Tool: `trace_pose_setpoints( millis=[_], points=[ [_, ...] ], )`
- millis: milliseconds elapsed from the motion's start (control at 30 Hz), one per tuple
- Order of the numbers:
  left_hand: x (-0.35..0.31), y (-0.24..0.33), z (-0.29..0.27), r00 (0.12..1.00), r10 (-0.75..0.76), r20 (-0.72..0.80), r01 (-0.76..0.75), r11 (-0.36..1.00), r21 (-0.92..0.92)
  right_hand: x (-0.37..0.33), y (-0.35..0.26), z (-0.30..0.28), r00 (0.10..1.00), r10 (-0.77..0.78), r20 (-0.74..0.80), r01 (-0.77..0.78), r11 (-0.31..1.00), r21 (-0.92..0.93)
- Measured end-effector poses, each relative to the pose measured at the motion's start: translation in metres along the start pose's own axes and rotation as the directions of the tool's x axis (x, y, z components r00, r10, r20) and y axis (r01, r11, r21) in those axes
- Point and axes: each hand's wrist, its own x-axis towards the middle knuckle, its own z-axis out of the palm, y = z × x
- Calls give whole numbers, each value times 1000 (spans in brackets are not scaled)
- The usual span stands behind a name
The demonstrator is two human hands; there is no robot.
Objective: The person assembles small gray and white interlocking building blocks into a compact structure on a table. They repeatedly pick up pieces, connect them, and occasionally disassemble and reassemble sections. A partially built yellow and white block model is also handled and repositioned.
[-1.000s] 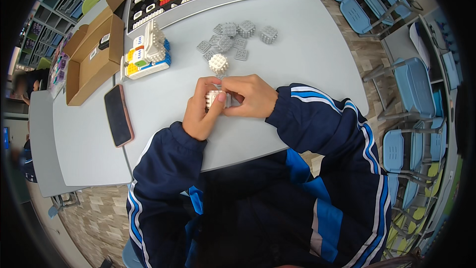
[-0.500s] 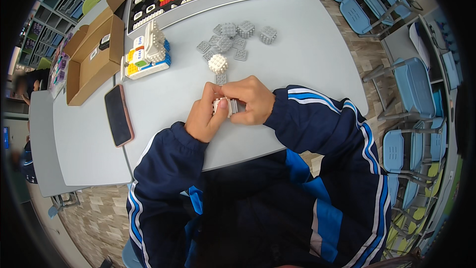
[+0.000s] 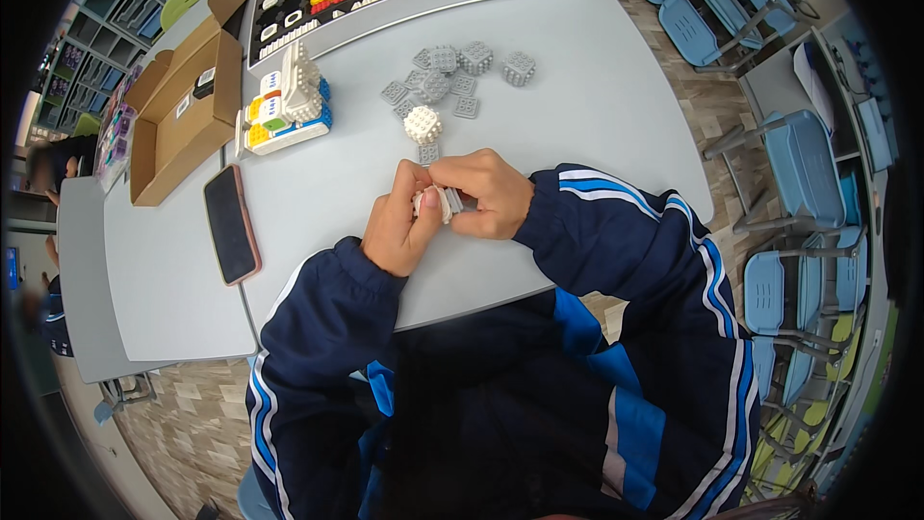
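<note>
Near the table's front edge, my left hand (image 3: 399, 221) and my right hand (image 3: 486, 195) are closed together on a small white building block (image 3: 423, 204) with studs. A grey flat piece (image 3: 456, 200) shows beside it between the fingers of my right hand; whether the two are joined I cannot tell. Just beyond my fingers lies a grey studded plate (image 3: 428, 153), and touching or close behind it is a white studded block (image 3: 423, 124). Farther off, several grey studded plates and cubes (image 3: 435, 87) lie in a loose pile.
Left of the pile stands a white, yellow and blue block model (image 3: 289, 111). A phone (image 3: 231, 224) lies at the left, by an open cardboard box (image 3: 183, 125). Along the far edge sits a tray (image 3: 433, 14) of coloured blocks. Blue chairs (image 3: 804, 169) stand at the right.
The white block has tilted slightly between my fingers. Both hands keep nearly the same place and grip.
</note>
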Motion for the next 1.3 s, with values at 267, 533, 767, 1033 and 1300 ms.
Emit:
trace_pose_setpoints(
  millis=[267, 533, 767, 1033, 1300],
  points=[
    [-1, -10, -2, 999, 39, -5, -39, 992, -120, -2, 17, 0, 988, -151, 24, 151, 988, 8],
    [10, -3, -13, 968, 105, -227, -53, 974, 222, 6, 16, -1, 965, 75, -251, -118, 980, -162],
    [20, -10, -20, 952, 211, -221, -94, 890, 447, 9, 24, -12, 963, 53, -265, -174, 873, -456],
    [23, -12, -19, 952, 191, -239, -114, 946, 303, 7, 30, -11, 942, 67, -329, -194, 908, -371],
    [23, -19, -21, 940, 253, -229, -182, 939, 291, 9, 30, -10, 919, -57, -390, -138, 880, -454]
  ],
)
